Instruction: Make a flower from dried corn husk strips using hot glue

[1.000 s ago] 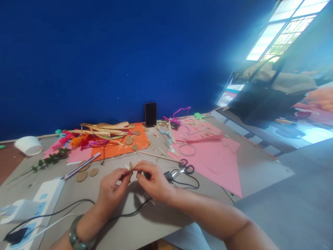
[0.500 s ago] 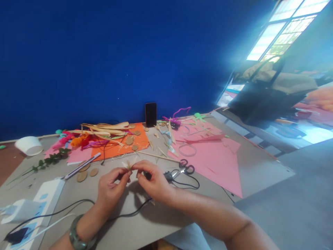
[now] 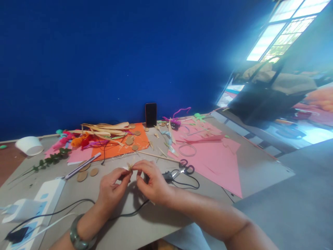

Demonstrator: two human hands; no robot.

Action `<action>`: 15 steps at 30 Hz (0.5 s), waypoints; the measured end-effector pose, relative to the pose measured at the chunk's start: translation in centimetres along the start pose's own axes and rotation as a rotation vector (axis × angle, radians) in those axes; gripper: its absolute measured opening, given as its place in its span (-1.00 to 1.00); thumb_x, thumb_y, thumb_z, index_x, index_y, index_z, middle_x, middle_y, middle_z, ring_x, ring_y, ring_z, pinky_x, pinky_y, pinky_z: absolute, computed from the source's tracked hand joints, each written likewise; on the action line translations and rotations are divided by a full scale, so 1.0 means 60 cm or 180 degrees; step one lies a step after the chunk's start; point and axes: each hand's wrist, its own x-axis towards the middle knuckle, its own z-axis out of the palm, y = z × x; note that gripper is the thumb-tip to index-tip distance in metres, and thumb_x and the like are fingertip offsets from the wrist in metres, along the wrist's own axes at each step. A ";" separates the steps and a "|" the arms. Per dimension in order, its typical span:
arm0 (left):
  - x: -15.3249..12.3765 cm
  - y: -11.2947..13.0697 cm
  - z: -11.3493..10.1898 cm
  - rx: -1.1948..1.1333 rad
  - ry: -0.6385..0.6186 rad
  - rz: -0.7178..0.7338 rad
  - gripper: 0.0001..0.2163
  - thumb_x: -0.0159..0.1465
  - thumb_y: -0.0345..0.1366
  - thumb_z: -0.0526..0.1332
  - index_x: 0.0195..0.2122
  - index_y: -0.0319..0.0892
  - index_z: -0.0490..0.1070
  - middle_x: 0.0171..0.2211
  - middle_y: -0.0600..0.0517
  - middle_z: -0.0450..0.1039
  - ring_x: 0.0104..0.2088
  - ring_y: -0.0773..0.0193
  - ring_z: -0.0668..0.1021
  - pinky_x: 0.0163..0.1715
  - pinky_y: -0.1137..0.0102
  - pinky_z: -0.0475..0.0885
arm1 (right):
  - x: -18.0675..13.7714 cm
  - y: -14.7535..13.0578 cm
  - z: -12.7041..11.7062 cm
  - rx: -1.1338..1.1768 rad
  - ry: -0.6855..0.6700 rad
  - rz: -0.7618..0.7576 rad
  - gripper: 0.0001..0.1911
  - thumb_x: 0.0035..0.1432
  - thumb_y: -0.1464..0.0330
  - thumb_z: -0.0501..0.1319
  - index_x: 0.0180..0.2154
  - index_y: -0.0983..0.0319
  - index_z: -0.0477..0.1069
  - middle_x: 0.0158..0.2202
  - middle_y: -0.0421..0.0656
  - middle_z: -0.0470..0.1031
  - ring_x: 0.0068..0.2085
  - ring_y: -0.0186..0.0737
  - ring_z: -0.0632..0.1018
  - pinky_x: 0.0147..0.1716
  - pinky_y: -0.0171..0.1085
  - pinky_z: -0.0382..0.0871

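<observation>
Both my hands meet low in the middle of the grey table [image 3: 247, 163]. My left hand [image 3: 112, 187] pinches a small pale straw piece [image 3: 129, 167] between thumb and fingertips. My right hand [image 3: 153, 182] pinches the same piece from the other side, fingers curled. A green bangle [image 3: 76, 236] sits on my left wrist. Black-handled scissors [image 3: 179, 171] lie just right of my right hand.
An orange sheet [image 3: 118, 146] with straw strips and cardboard discs lies behind my hands; pink sheets [image 3: 215, 159] spread to the right. A phone [image 3: 151, 114] stands against the blue wall. A white power strip [image 3: 41, 198] with cables lies at the left, beside a white cup [image 3: 29, 146] and a green sprig.
My fingers have shifted slightly on the straw piece, which shows less of itself above them. Nothing else on the table has moved.
</observation>
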 end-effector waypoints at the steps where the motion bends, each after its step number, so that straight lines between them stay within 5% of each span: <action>1: 0.000 0.000 0.001 -0.0047 0.0009 -0.0031 -0.89 0.21 -0.31 0.21 -0.43 -0.17 0.47 -0.56 0.09 0.48 -0.55 0.35 0.51 -0.53 0.51 0.40 | 0.001 -0.001 -0.004 -0.0142 -0.0064 -0.0089 -0.63 0.01 0.58 0.10 -0.14 0.21 0.42 -0.17 -0.07 0.53 -0.13 -0.17 0.51 -0.12 -0.16 0.26; 6: 0.002 0.013 0.005 -0.0711 0.0075 -0.0543 -0.88 0.18 -0.27 0.26 -0.44 -0.19 0.49 -0.58 0.08 0.51 -0.57 0.34 0.54 -0.51 0.48 0.45 | 0.008 -0.007 -0.026 -0.1102 -0.0122 -0.0558 -0.65 0.10 0.52 0.09 -0.04 0.31 0.37 -0.07 0.08 0.48 -0.08 -0.04 0.48 -0.09 -0.07 0.17; 9: 0.006 0.017 0.007 -0.1348 0.0160 -0.0990 -0.87 0.13 -0.26 0.31 -0.45 -0.21 0.50 -0.61 0.07 0.51 -0.59 0.34 0.52 -0.53 0.48 0.45 | 0.013 0.002 -0.026 -0.0988 0.0092 -0.0413 -0.66 0.15 0.48 0.11 0.00 0.29 0.35 -0.08 0.05 0.50 -0.12 -0.08 0.50 -0.10 -0.08 0.17; 13: 0.013 0.007 0.007 -0.2129 0.0241 -0.1386 -0.86 0.09 -0.27 0.36 -0.45 -0.24 0.50 -0.60 0.04 0.52 -0.57 0.35 0.50 -0.56 0.49 0.40 | 0.018 0.019 -0.017 -0.0396 0.0228 0.0070 -0.97 0.12 0.39 0.26 -0.34 0.23 0.45 -0.41 -0.17 0.54 -0.36 -0.24 0.50 -0.19 -0.17 0.18; 15: 0.016 0.003 0.007 -0.2469 0.0302 -0.1547 -0.85 0.07 -0.28 0.38 -0.46 -0.25 0.49 -0.55 0.03 0.53 -0.59 0.40 0.47 -0.61 0.52 0.34 | 0.019 0.022 -0.015 -0.0180 0.0192 0.0143 -0.87 0.12 0.36 0.29 -0.46 0.22 0.43 -0.49 -0.22 0.52 -0.39 -0.27 0.50 -0.19 -0.19 0.17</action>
